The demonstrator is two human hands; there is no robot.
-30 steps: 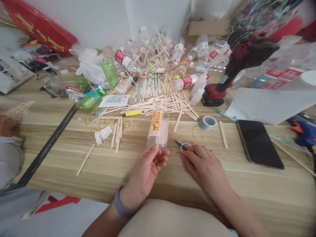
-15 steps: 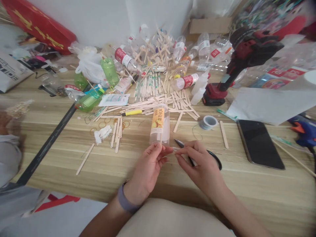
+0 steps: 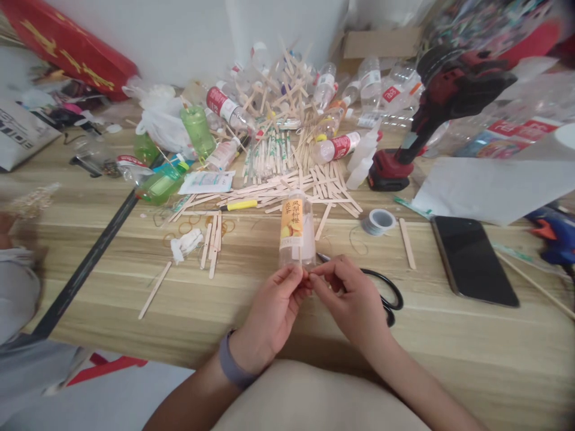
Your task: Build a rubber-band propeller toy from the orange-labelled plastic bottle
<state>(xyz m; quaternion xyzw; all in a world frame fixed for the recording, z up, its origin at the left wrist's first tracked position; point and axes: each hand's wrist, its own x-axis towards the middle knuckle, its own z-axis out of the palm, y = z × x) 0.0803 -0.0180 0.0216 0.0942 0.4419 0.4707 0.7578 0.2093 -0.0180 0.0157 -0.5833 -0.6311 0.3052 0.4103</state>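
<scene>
My left hand [image 3: 274, 305] is closed in a pinch on a thin wooden stick [image 3: 300, 254], which points up in front of a clear plastic bottle [image 3: 291, 230] with a yellow label. Fingertips of my right hand [image 3: 348, 296] are pinched together and meet those of the left. Whatever they hold is too small to make out. Partly under the right hand lies a pair of black-handled scissors [image 3: 390, 287]. Whether either hand touches the bottle cannot be told.
Behind the bottle are piled craft sticks [image 3: 269, 194] and several plastic bottles. To the right are a spool of thread [image 3: 380, 221], a phone [image 3: 476, 261] and a red-black cordless tool [image 3: 390, 167]. A yellow-handled cutter [image 3: 241, 205] lies left. Another person's sleeve [image 3: 18, 287] shows at far left.
My right hand has moved left, bringing its fingertips against my left hand's. The bottle and the stick now appear slightly farther right. More of the scissors' handles shows.
</scene>
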